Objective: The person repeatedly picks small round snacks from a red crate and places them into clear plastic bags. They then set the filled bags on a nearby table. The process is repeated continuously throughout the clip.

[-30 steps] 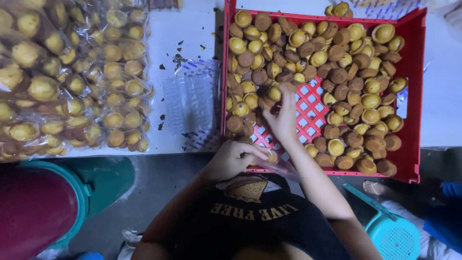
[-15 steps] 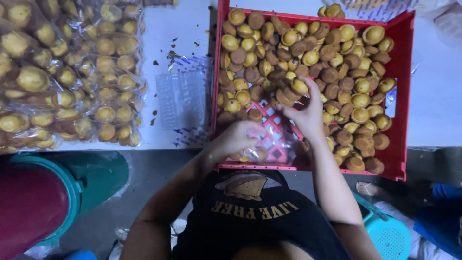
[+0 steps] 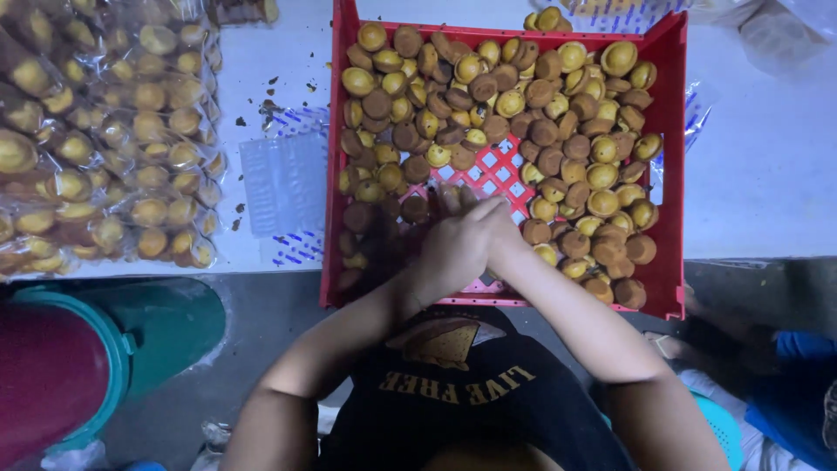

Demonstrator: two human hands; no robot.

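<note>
Resting together over the near part of a red plastic lattice crate, the left hand and right hand are pressing against each other, fingers reaching towards small round golden-brown cakes that are filling the crate; whether they are gripping one cannot be told. Clear bags of the same cakes are lying well apart on the white table, beside an empty clear plastic tray.

The right hand has drawn back from among the small cakes to meet the left hand, both now pressed together over the red crate's near edge.
</note>
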